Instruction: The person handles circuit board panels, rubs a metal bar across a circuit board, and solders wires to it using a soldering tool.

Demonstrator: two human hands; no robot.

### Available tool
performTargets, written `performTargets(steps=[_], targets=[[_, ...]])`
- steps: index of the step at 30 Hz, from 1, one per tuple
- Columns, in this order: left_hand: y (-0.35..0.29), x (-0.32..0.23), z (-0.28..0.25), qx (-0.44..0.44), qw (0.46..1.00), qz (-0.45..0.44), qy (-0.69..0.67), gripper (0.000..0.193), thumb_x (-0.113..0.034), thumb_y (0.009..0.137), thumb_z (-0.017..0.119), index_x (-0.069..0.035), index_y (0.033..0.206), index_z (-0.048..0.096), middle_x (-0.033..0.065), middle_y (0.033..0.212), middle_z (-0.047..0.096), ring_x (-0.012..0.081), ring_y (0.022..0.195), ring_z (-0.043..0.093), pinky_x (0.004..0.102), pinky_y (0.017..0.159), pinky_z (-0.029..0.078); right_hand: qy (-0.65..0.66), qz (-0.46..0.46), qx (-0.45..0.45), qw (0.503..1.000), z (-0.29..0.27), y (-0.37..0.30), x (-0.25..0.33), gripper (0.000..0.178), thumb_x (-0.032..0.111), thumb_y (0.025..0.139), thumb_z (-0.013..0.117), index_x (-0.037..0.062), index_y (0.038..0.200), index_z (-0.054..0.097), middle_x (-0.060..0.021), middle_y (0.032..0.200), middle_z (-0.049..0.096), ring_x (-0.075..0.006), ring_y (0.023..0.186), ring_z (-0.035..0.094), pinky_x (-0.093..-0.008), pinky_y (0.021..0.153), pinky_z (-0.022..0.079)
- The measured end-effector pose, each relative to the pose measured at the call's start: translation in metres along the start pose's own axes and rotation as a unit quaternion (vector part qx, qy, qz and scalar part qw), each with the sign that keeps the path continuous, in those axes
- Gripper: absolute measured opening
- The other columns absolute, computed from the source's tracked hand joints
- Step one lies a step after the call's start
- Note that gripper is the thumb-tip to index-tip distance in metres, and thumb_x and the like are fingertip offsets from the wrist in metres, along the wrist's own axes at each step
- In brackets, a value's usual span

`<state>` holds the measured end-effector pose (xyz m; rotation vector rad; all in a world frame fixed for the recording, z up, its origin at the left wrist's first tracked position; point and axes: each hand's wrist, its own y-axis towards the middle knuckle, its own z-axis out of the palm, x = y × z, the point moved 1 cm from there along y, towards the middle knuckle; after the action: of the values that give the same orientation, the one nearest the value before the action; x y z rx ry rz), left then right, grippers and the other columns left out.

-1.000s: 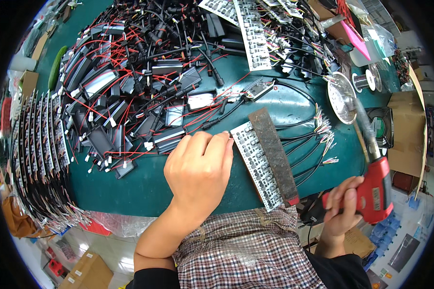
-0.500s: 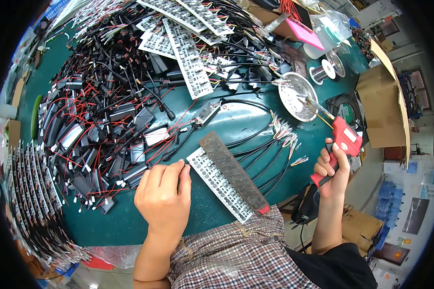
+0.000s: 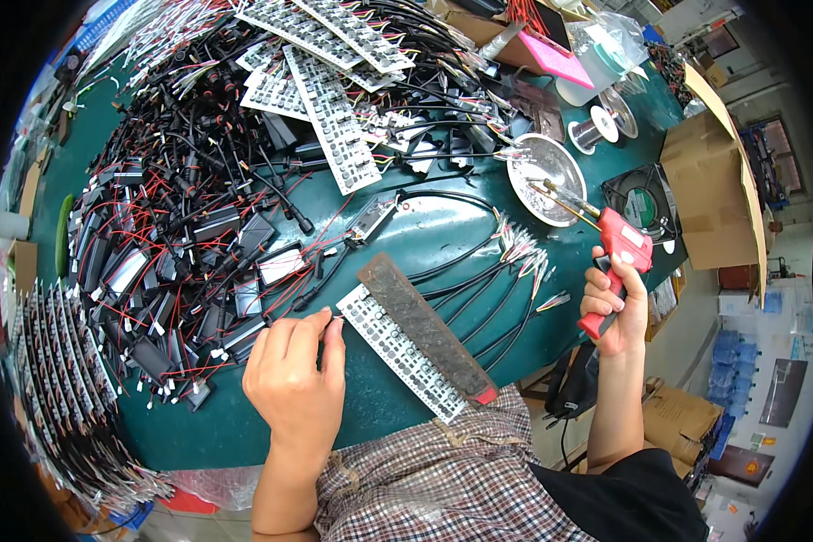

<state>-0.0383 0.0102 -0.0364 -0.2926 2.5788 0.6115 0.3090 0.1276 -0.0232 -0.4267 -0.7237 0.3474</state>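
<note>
Green surface (image 3: pixel 208 429) below, your right hand (image 3: pixel 621 298) grips a likely stiff red plastic pistol-shaped soldering gun (image 3: pixel 625 239), handle (image 3: pixel 595 324) safest; left hand (image 3: pixel 294 384) curled, pinch unclear.

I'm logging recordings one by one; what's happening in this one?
The right hand grips a red soldering gun, its tip over a metal bowl; whether they touch is unclear. The left hand is at the upper-left end of a white circuit board; whether it pinches anything is hard to tell. A dark bar lies along the board.
</note>
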Motion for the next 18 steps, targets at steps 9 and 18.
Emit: performTargets(steps=[9, 18], targets=[[-0.001, 0.002, -0.004, 0.003, 1.000, -0.004, -0.002, 0.015, -0.006, 0.073, 0.079, -0.006, 0.085, 0.071, 0.0040, 0.076, 0.064, 0.0210, 0.063, 0.057, 0.0334, 0.056, 0.045, -0.148, -0.081, -0.042, 0.985, 0.018, -0.013, -0.007, 0.025, 0.018, 0.096, 0.057, 0.0005, 0.113, 0.058, -0.0027, 0.068, 0.052, -0.0030, 0.042, 0.035, -0.0204, 0.042, 0.034], [0.001, 0.008, -0.001, -0.005, 0.999, -0.009, -0.039, 0.013, -0.007, 0.075, 0.079, -0.004, 0.085, 0.071, 0.0046, 0.076, 0.066, 0.0160, 0.054, 0.055, 0.0283, 0.051, 0.044, -0.795, -0.386, 0.023, 0.468, 0.043, -0.021, -0.022, 0.031, -0.001, 0.078, 0.072, -0.0016, 0.107, 0.062, -0.0119, 0.084, 0.064, -0.0195, 0.074, 0.063, -0.0319, 0.072, 0.050]])
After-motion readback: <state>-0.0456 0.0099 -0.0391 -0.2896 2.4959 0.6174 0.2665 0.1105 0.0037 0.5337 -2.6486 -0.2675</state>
